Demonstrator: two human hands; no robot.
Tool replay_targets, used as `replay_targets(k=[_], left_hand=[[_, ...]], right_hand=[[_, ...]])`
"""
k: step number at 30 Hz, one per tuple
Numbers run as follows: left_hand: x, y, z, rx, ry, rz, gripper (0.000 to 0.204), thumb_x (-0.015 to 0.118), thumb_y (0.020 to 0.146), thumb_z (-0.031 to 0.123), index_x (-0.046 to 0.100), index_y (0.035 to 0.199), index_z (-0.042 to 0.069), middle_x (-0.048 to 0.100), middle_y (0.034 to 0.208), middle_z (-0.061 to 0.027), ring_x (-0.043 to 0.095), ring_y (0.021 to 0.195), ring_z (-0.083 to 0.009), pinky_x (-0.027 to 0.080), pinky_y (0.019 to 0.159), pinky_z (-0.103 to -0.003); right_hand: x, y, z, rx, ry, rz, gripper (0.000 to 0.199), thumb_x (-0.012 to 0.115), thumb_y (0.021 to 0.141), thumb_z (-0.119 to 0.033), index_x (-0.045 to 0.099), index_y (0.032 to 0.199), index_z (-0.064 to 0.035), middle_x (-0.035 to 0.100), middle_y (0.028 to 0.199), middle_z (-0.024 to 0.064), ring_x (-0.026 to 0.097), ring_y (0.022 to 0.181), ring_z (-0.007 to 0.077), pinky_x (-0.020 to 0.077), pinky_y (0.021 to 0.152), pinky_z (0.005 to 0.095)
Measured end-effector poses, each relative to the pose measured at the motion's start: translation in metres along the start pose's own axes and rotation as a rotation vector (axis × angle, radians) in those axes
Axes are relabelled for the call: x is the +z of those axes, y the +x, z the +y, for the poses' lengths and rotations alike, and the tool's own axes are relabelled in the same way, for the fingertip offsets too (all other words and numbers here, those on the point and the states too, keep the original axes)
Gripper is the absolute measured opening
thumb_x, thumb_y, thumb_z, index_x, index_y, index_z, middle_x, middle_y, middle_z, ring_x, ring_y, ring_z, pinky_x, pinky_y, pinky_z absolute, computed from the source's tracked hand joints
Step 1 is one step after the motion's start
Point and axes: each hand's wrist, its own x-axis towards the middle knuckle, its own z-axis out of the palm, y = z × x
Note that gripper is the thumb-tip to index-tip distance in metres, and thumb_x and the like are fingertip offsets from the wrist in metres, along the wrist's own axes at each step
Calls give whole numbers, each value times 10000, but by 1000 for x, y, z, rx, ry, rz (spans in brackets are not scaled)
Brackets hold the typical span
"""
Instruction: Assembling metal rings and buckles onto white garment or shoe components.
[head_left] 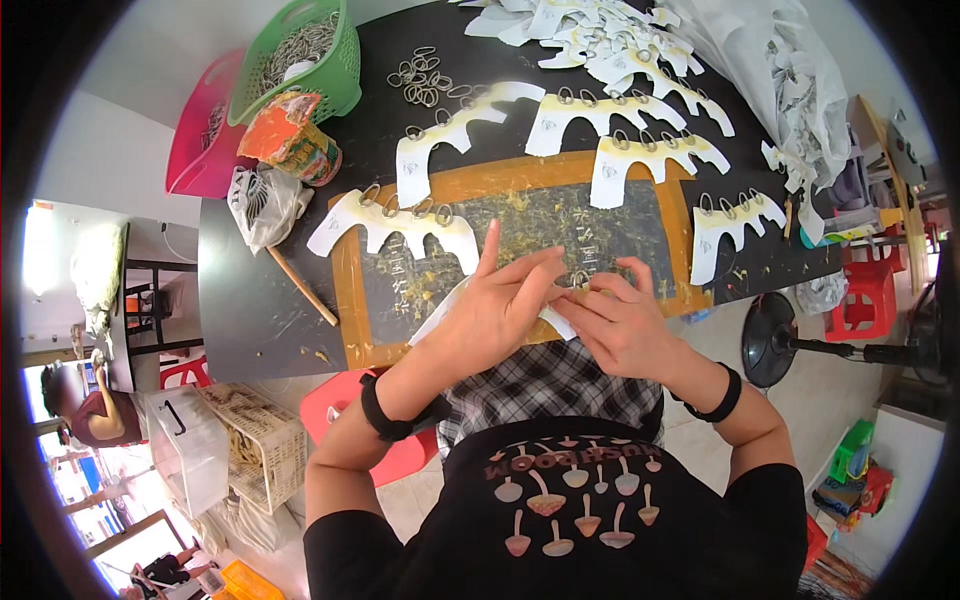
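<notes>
Both my hands work close together over the near edge of the dark board, on a white scalloped piece point(556, 322) that they largely cover. My left hand point(490, 305) pinches at its upper edge, index finger stretched up and away. Thumb and fingers of my right hand point(622, 325) close on the same edge from the other side, by a small metal ring point(580, 280). Just beyond my left hand lies a similar white piece point(400, 228) with several oval rings along its yellowish, glue-stained edge. More ringed pieces lie beyond, one white piece point(655, 165) among them.
Loose metal rings point(420, 78) lie at the back of the table. A green basket point(345, 80) of rings, a pink basket point(190, 150), an orange can point(310, 155) and a wooden stick point(300, 287) are left. White pieces point(600, 45) heap far back. A black fan point(768, 340) stands right.
</notes>
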Motion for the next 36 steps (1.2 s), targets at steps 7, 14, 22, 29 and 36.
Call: replay_targets(k=[7,14,22,29,36], left_hand=[[13,-21,1,35,-38,86,258,631,831,-73,506,1047,-8,650,1020,-140,662,988,-296,211,1140,-613],[23,-26,15,-61,103,174,263,628,806,-78,501,1026,-12,625,1027,-132,642,1005,-299,213,1124,-641],[28,-43,33,-100,267,15,510,638,727,134,588,1212,-14,583,1151,-119,558,1174,-308,153,1088,-705],[15,-35,38,-190,192,108,426,640,732,99,653,1156,70,572,1144,-124,560,1149,-322,76,1111,-691],[-8,-24,37,-302,-219,286,297,682,798,47,672,1093,79,595,1070,-106,609,999,-320,214,1115,-637]], right_hand=[[0,2,-2,57,43,28,310,687,812,-105,592,1101,-49,657,918,22,581,948,241,310,976,579],[-4,4,0,15,30,-4,352,685,821,-89,567,1149,-39,665,893,17,594,938,227,299,1003,598],[-6,20,13,339,520,180,327,712,795,-119,608,1100,-63,654,940,63,599,959,231,338,1045,474],[-9,35,9,81,117,40,186,718,817,-117,607,952,-52,581,861,82,569,861,260,469,693,379],[-43,51,-4,539,728,-219,201,730,832,-173,584,863,-39,603,773,72,603,724,237,459,642,351]])
